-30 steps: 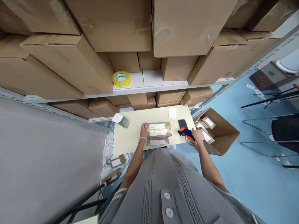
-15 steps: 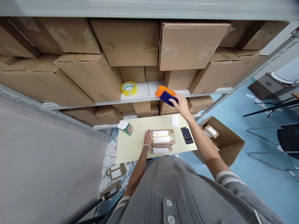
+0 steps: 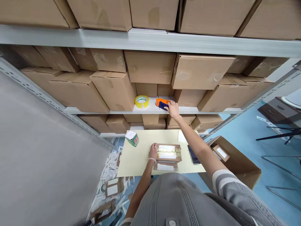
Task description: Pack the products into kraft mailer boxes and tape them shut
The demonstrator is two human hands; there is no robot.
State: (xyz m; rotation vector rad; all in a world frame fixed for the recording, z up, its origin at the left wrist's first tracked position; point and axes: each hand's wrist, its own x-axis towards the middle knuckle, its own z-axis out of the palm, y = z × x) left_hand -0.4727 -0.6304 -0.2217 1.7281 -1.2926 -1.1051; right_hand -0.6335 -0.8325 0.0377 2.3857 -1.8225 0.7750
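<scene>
My right hand (image 3: 173, 110) is closed around an orange and dark blue tape dispenser (image 3: 162, 103), at the front of the middle shelf. Just left of it lies a yellow roll of packing tape (image 3: 141, 101). Down on the pale table, my left hand (image 3: 153, 153) grips the left end of a taped cardboard box (image 3: 179, 153) with white labels. A second, lower labelled box (image 3: 165, 167) lies against its near side. I cannot make out whether the dispenser rests fully on the shelf.
Cardboard boxes fill the shelves (image 3: 150, 39) ahead. The table (image 3: 127, 160) carries a green and white box (image 3: 132, 138) and a dark phone (image 3: 193, 154) partly behind my right forearm. An open carton (image 3: 244, 166) stands right of the table; paper strips (image 3: 108, 169) litter the floor at left.
My right hand has moved forward with the tape dispenser, from in front of the shelf to its surface. My left hand stays on the box. The view has tilted up.
</scene>
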